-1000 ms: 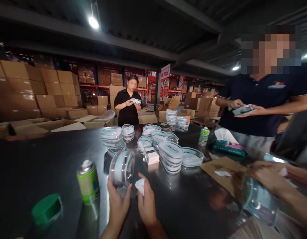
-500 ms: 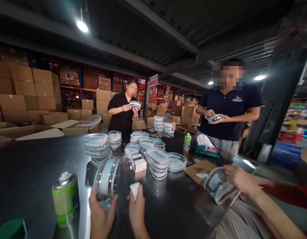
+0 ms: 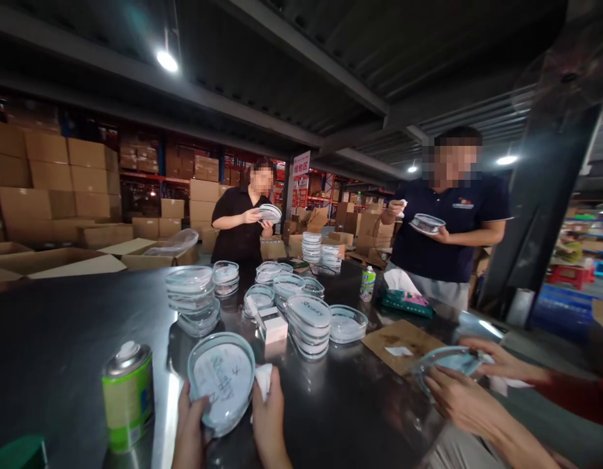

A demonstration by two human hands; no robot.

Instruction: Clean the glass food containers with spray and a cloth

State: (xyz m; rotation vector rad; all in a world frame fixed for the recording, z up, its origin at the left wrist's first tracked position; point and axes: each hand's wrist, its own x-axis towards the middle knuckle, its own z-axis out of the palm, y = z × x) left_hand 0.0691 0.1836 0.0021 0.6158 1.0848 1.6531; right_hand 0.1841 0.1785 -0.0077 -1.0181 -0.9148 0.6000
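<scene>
Cartons (image 3: 47,170) are stacked beyond the left end of the table (image 3: 77,326), and a green spray can (image 3: 128,397) stands near the table's front edge, with a green cap (image 3: 23,454) at the bottom left of the view. Just right of the can, the left hand (image 3: 190,430) grips a glass dish (image 3: 222,381) from below, its fingers closed around the lower rim. The dish is tilted up over the front edge of the table, showing a white insert with faint print and marks. The right hand (image 3: 269,417) pinches a white tissue (image 3: 264,381) against the dish's right rim. Farther back on the table are a stack of dishes (image 3: 190,293), a small white box (image 3: 272,327) and a taller stack (image 3: 308,326). Beyond the far edge, a co-worker in black (image 3: 240,221) holds a dish in both hands. To the right on the table are a second spray can (image 3: 367,284), a tissue box (image 3: 404,303) and a cardboard sheet (image 3: 402,345). A co-worker in a navy polo (image 3: 450,241) stands past the far right corner, holding a dish — and at the table's right edge, another person's hands (image 3: 472,384) hold a dish (image 3: 448,360) with a tissue.
</scene>
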